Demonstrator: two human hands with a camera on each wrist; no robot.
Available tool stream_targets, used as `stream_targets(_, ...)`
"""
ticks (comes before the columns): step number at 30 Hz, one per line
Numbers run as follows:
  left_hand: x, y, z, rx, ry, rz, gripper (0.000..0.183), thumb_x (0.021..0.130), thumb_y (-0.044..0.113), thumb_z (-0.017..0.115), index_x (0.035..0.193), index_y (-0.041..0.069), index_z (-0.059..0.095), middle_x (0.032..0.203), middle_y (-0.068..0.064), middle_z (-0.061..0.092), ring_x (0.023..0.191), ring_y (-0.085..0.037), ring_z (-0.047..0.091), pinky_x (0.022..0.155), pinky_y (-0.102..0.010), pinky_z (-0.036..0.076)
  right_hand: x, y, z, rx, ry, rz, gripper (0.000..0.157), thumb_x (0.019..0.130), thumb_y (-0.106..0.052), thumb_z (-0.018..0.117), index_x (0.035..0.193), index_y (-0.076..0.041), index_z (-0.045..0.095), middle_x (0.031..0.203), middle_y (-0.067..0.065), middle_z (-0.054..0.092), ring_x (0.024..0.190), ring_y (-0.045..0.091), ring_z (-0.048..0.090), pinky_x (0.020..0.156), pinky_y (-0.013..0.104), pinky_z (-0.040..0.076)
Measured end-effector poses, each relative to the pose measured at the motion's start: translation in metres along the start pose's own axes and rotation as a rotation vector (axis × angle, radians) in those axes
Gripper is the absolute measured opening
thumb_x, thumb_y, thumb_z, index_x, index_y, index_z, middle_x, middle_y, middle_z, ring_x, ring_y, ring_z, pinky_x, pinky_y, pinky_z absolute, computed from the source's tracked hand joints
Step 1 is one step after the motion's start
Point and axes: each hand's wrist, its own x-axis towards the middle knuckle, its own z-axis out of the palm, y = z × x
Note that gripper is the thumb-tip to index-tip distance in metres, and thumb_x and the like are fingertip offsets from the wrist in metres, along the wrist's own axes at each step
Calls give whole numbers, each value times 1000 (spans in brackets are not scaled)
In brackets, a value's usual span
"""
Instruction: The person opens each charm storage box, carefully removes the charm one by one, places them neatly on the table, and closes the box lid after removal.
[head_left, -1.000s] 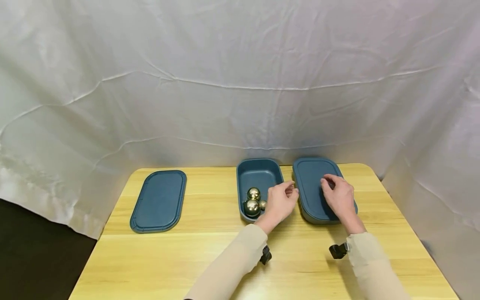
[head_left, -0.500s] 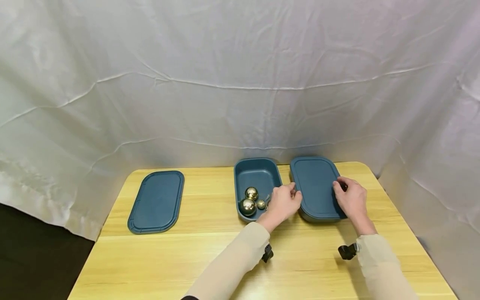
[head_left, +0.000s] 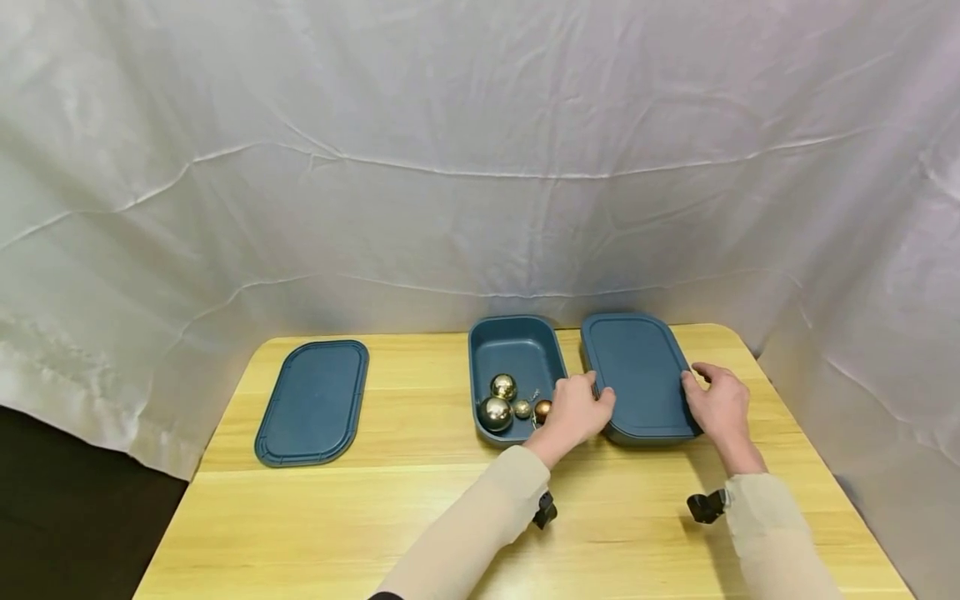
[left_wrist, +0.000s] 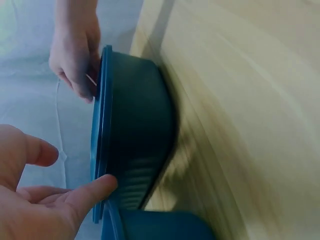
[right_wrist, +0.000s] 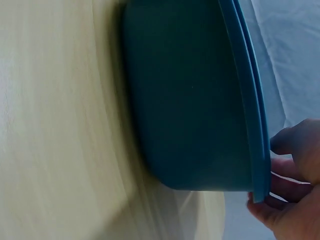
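A closed blue container stands back right with its lid on. My right hand is at the lid's right edge; in the right wrist view its fingers bend around the rim, thumb side near the top. My left hand hovers by the lid's left edge, thumb and fingers apart; in the left wrist view one finger reaches the lid's edge. Left of it, the open blue container holds a large gold ball, two smaller gold balls and a copper ball, partly behind my left hand.
A loose blue lid lies flat at the left of the wooden table. The two containers stand close side by side. A pale curtain hangs behind the table and along its sides.
My right hand has moved from above the lid's middle to its right edge. My left hand has shifted slightly right, uncovering the copper ball.
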Motion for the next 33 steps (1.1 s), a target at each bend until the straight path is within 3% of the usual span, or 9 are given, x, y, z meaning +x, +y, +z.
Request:
stream_targets(3,1,1,4,-66,9,-69,52,106,27,60,151,1,55,133,-17,71,42,-12,34,50,-24,39,0,4,1,0,-34,10,42,107,-19,56,130,15,65,121,39,67,112,52,65,102,62,46)
stream_targets(6,2,-1,6,-112,18,-114,34,106,27,62,123,-1,73,90,-11,73,47,-15,34,54,-26,36,0,8,4,16,-63,31,44,108,-21,53,131,15,65,120,37,69,108,52,67,100,61,47)
stream_targets(10,3,-4,7,-132,-2,-151,35,106,27,61,76,9,63,46,1,40,40,-16,33,56,-25,35,1,8,7,22,-87,52,46,109,-24,51,131,14,64,123,36,68,110,53,65,101,62,47)
stream_targets(16,2,-2,7,-192,-12,-197,30,106,27,61,95,2,73,47,1,50,43,-16,44,57,-26,36,2,5,6,10,-100,102,47,109,-25,51,129,15,65,122,38,68,113,54,61,103,63,45)
stream_targets(20,3,0,9,-176,-5,-226,46,105,28,63,63,15,49,48,3,47,46,-16,42,55,-27,31,3,5,3,-2,-105,116,48,109,-26,51,127,16,66,118,38,68,109,55,61,104,63,41)
stream_targets(23,5,1,11,-145,5,-244,53,103,29,65,57,20,39,46,4,33,45,-17,33,52,-29,28,3,5,2,-1,-105,109,48,109,-26,52,124,17,66,115,38,69,107,55,62,105,64,39)
stream_targets(25,5,2,11,-135,9,-255,52,102,31,66,59,18,40,48,3,31,44,-17,32,52,-30,29,2,4,3,-5,-103,110,47,109,-25,52,123,17,67,114,38,69,107,55,62,104,63,40)
stream_targets(29,2,3,11,-191,31,-280,28,98,34,69,94,6,72,80,-7,69,48,-23,54,65,-31,52,4,4,4,-23,-105,114,46,109,-24,50,121,17,67,114,38,68,106,55,61,101,64,41)
stream_targets(33,0,6,8,-246,48,-305,56,95,38,72,140,5,64,101,-14,77,52,-27,65,91,-39,62,5,3,5,-36,-98,108,45,109,-24,49,118,17,67,112,38,68,105,55,61,97,63,44)
